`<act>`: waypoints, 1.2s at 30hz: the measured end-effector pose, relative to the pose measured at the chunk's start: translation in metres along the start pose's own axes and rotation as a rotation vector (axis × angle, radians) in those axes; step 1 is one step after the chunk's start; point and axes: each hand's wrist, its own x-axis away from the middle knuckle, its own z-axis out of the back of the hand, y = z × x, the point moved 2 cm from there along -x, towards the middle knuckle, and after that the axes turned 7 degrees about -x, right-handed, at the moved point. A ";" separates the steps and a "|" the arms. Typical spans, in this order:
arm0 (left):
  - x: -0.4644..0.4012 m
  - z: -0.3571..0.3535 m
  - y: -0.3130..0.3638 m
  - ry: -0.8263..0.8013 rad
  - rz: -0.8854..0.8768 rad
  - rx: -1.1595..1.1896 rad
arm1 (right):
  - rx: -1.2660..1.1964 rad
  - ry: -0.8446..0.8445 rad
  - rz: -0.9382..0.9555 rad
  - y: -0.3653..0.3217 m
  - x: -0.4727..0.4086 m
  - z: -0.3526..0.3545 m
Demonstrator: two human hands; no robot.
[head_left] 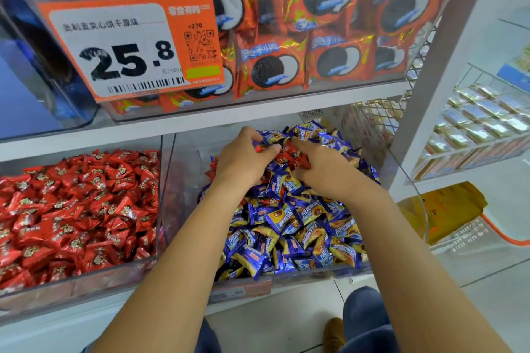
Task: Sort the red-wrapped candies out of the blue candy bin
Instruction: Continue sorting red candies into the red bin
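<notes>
At the back of the clear blue candy bin (413, 180), the left hand (243, 157) has its fingers curled and pinches a red-wrapped candy (259, 148) between thumb and fingertips, while the right hand (321, 163) lies palm down with fingers bent into the pile, touching a cluster of red candies (289, 156) between the two hands; whether it grips one cannot be told. Around both hands lie heaped blue-wrapped candies (301, 223); a neighbouring bin of red candies (74, 209) stands to the left, and cookie packs (272, 66) behind an orange price tag (129, 43) occupy the shelf above.
</notes>
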 end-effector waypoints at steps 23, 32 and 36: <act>-0.007 -0.020 0.009 -0.088 -0.318 -0.253 | 0.353 0.159 0.009 0.007 -0.006 -0.021; 0.014 -0.006 -0.002 -0.205 -0.332 -0.147 | 0.045 0.187 0.090 0.009 0.019 0.002; 0.023 -0.009 0.003 -0.226 -0.381 -0.121 | -0.092 0.199 0.080 0.007 0.031 0.006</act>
